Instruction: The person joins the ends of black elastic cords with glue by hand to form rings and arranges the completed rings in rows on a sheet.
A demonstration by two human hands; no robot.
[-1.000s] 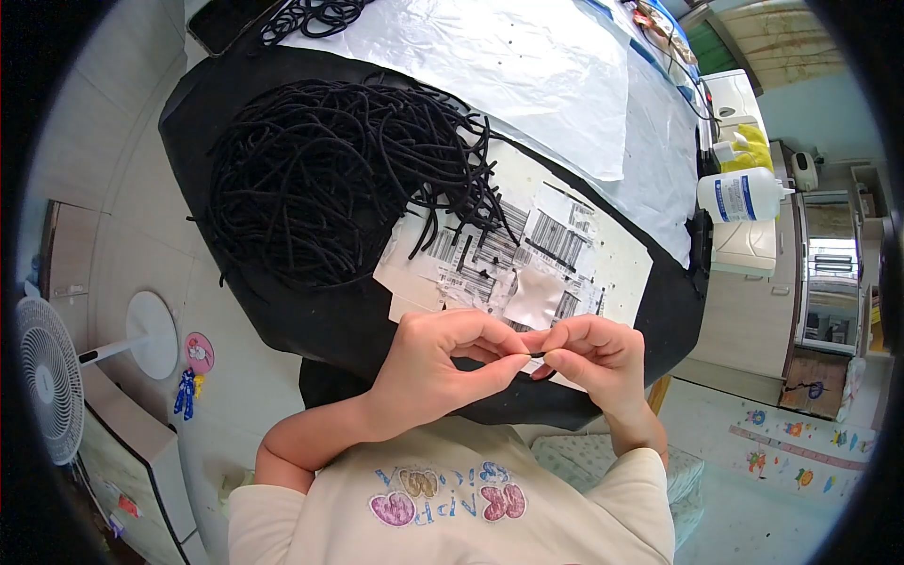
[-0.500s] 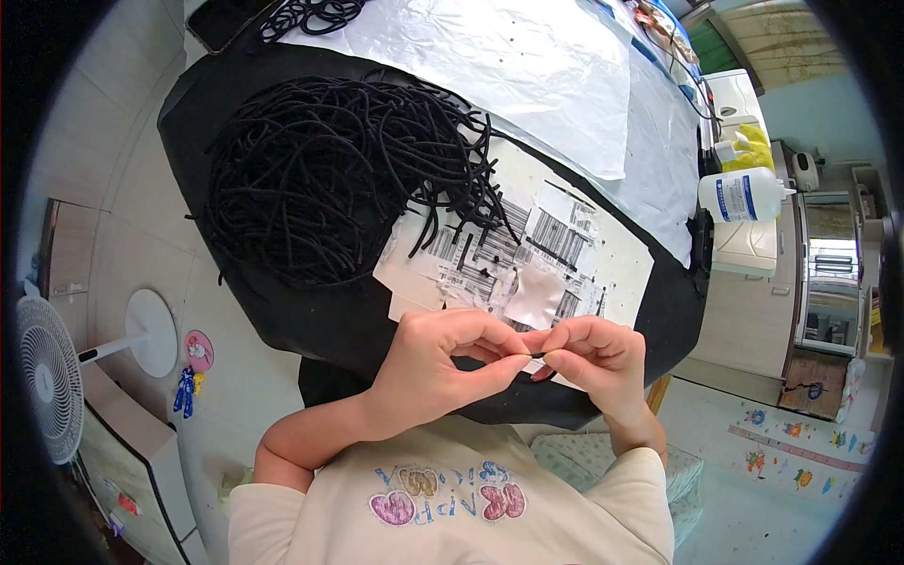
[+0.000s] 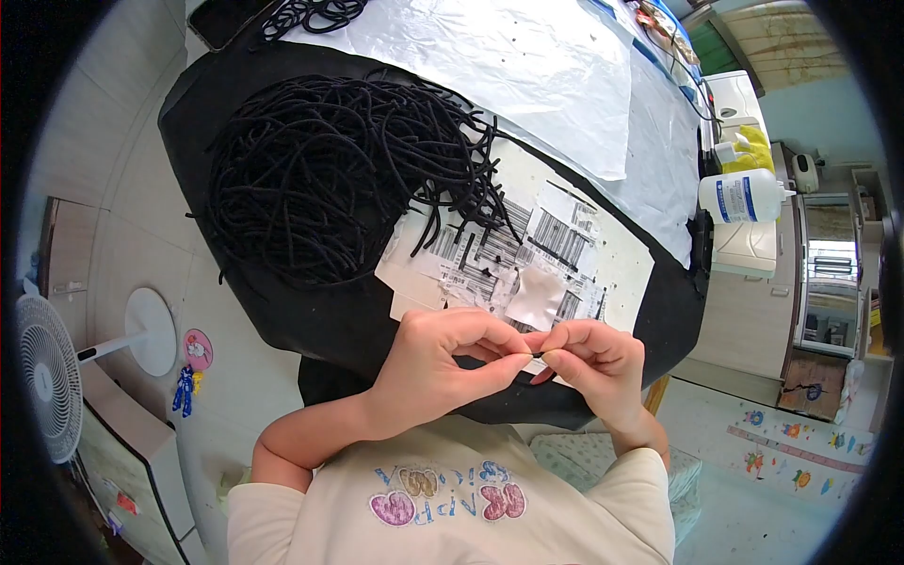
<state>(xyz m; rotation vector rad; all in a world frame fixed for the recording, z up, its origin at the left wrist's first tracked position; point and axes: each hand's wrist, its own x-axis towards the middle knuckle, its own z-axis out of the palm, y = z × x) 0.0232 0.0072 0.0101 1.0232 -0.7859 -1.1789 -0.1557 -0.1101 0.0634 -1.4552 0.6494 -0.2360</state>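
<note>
My left hand point(image 3: 457, 363) and my right hand point(image 3: 597, 365) meet fingertip to fingertip in front of my chest, over the near edge of the table. Both are closed in a pinch. Whatever lies between the fingertips is too small and covered to name. Just beyond them, a small white shiny patch point(image 3: 536, 298) rests on a pale cardboard sheet point(image 3: 617, 259) covered with barcode labels point(image 3: 562, 226). A big heap of black cords point(image 3: 311, 179) lies to the left, some loose ends reaching over the cardboard.
Black cloth point(image 3: 273, 315) covers the table, with white plastic sheeting point(image 3: 490, 56) at the back. A phone point(image 3: 218, 21) and coiled black cord point(image 3: 315, 14) lie far left. On the right stands a white bottle point(image 3: 742, 197). A fan point(image 3: 52, 381) is on the left.
Almost nothing differs. Both hands keep the same pinch, with only a tiny shift at the fingertips; the cords and cardboard look unchanged.
</note>
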